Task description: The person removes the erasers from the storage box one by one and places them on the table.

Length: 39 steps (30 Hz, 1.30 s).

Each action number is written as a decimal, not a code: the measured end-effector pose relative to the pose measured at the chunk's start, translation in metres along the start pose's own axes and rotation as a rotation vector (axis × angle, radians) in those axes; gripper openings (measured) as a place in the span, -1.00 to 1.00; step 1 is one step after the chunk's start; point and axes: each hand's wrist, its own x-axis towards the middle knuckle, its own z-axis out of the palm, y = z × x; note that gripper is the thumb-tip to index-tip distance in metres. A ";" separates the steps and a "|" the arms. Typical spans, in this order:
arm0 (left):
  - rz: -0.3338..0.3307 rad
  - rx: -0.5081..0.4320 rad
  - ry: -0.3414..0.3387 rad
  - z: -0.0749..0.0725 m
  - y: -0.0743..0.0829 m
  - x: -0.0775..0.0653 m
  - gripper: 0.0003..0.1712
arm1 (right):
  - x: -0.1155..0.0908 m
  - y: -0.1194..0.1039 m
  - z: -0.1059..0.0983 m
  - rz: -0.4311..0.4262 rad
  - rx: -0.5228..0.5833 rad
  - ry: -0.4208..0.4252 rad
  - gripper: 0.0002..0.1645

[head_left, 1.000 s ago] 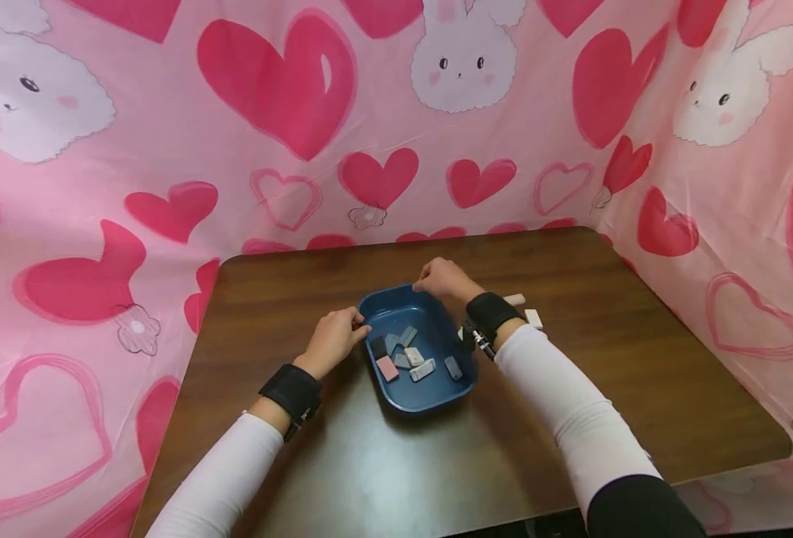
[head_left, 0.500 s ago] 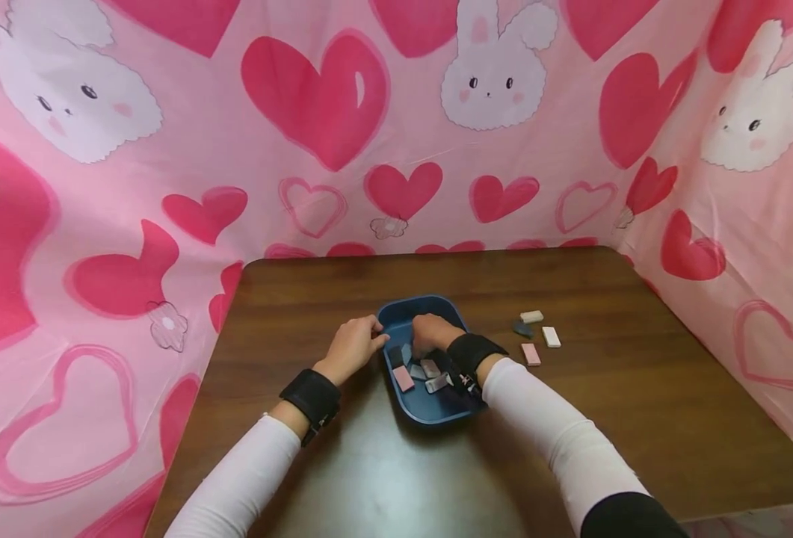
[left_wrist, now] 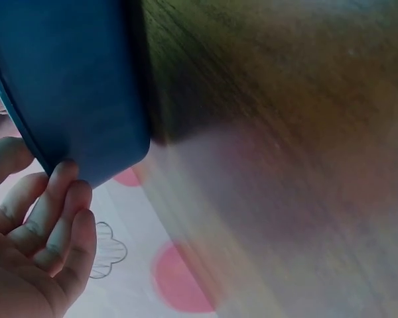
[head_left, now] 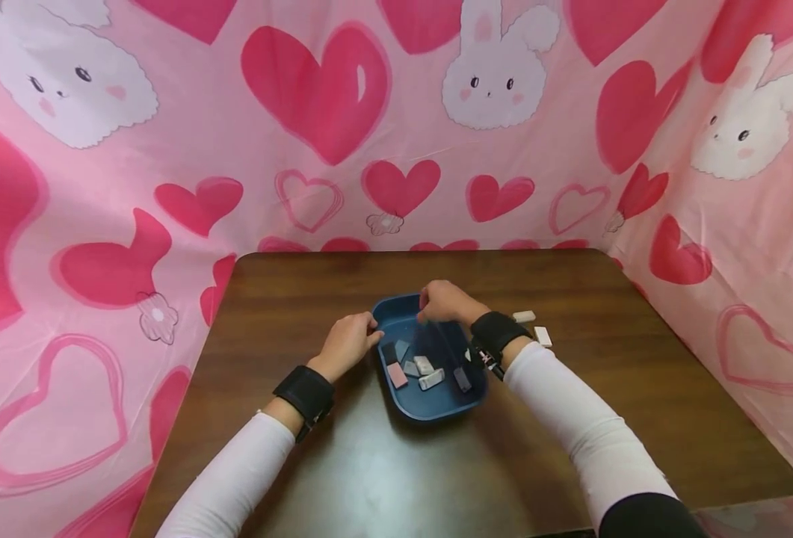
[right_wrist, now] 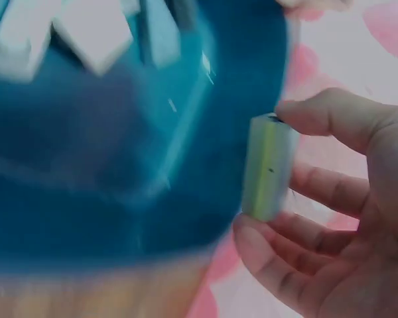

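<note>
A blue plastic tray (head_left: 430, 401) stands on the table with several small block erasers in it. My left hand (head_left: 347, 342) pinches its left rim; in the left wrist view the fingers lie along the outer wall. Over the tray's far right part, my right hand (head_left: 448, 300) holds a pale grey eraser with a yellow stripe (right_wrist: 268, 169), between thumb and fingertips. Inside the tray lie a pink eraser (head_left: 397, 375), a black one (head_left: 389, 353), a white one (head_left: 431, 379) and a dark grey one (head_left: 462, 379).
On the wooden table (head_left: 315, 280), right of the tray, lie a cream eraser (head_left: 523, 317) and a white eraser (head_left: 542, 336), partly behind my right wrist. A pink cloth (head_left: 201, 134) with hearts and rabbits hangs behind the table and along its sides.
My right hand went from the far rim down among the erasers in the tray, then rose with the striped eraser. My left hand has stayed at the left rim.
</note>
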 end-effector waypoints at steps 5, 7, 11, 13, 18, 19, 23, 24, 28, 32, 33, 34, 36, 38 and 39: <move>-0.022 -0.037 0.005 0.007 -0.003 -0.007 -0.69 | -0.013 0.035 -0.015 0.083 -0.026 0.193 -0.74; -0.034 -0.052 0.011 0.009 -0.004 -0.009 -0.69 | -0.017 0.054 -0.014 0.125 -0.044 0.239 -0.73; -0.055 -0.074 0.027 0.012 -0.003 -0.012 -0.70 | -0.023 0.094 0.004 0.170 -0.029 0.238 -0.74; -0.048 -0.080 0.023 0.013 -0.002 -0.012 -0.69 | -0.027 0.111 0.019 0.180 -0.021 0.206 -0.74; -0.007 -0.077 0.003 0.015 0.002 -0.013 -0.67 | -0.037 0.130 0.050 0.187 -0.027 0.124 -0.75; -0.006 -0.075 0.004 0.015 0.002 -0.013 -0.66 | -0.038 0.130 0.054 0.178 -0.037 0.120 -0.75; -0.014 -0.078 0.004 0.014 0.001 -0.014 -0.69 | -0.039 0.129 0.057 0.182 -0.020 0.122 -0.72; -0.022 -0.087 0.002 0.014 0.000 -0.015 -0.69 | -0.039 0.127 0.055 0.192 -0.003 0.126 -0.72; -0.029 -0.094 0.002 0.012 -0.002 -0.017 -0.69 | -0.034 0.113 0.037 0.188 0.039 0.165 -0.67; -0.023 -0.083 0.018 0.009 -0.004 -0.015 -0.70 | -0.027 0.081 0.013 0.164 0.100 0.191 -0.61; -0.020 -0.078 0.024 0.008 -0.004 -0.014 -0.69 | -0.025 0.071 0.007 0.154 0.111 0.196 -0.61; -0.018 -0.074 0.029 0.007 -0.004 -0.012 -0.69 | -0.023 0.062 0.002 0.147 0.129 0.197 -0.62; -0.016 -0.072 0.037 0.006 -0.003 -0.010 -0.69 | -0.018 0.045 -0.006 0.115 0.137 0.202 -0.61; -0.018 -0.071 0.042 0.005 -0.001 -0.008 -0.70 | -0.012 0.030 -0.008 0.073 0.125 0.198 -0.62; -0.018 -0.072 0.044 0.005 0.000 -0.007 -0.70 | -0.009 0.022 -0.007 0.054 0.124 0.185 -0.62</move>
